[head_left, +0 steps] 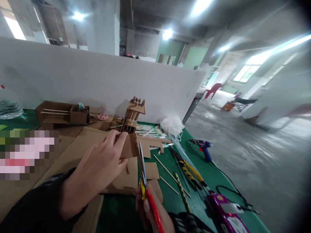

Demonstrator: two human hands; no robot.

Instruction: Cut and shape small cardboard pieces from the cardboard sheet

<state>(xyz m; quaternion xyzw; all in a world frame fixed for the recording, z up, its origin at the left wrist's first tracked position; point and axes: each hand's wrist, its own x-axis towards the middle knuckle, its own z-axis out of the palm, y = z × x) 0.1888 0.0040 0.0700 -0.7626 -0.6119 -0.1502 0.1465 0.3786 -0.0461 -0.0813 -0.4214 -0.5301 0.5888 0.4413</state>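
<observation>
Hold the cardboard (pixel 130 145), pinched in the left hand (pixel 104 157) above the worktop (pixel 115 210), well in from its right edge, steady; with the right hand (pixel 148 214) wrapped round the scissors (pixel 145 185), best snip slowly, left hand clear of the blades (pixel 142 159).

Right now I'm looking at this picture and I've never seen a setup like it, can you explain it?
There is no machine here: these are a person's own bare hands. The single picture comes from a camera worn on that person's head, looking forward and down. The left hand has a small cardboard piece in its grip; the right hand holds scissors, blades beside the cardboard's right edge. On the green table lie cardboard sheets, thin sticks, pliers, a glue gun and a purple power strip.
</observation>
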